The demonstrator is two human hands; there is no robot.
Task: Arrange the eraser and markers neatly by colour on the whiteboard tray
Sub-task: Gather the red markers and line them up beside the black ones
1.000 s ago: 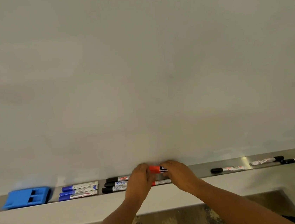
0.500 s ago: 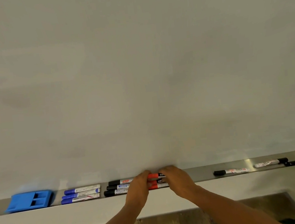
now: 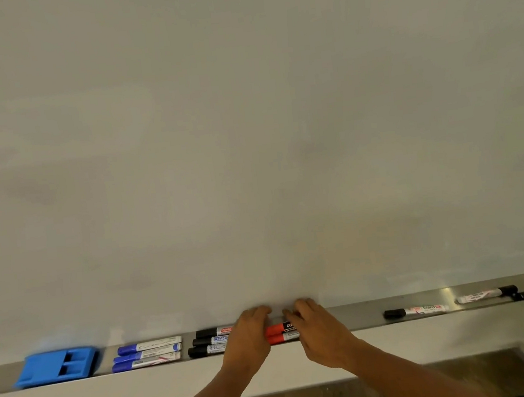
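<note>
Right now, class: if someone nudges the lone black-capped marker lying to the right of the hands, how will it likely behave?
The black-capped marker looks round and slim, so it would probably roll. It lies lengthwise on the smooth metal tray, so it may also slide easily. It looks like rigid plastic, so it should stay stiff and feel light.
</note>
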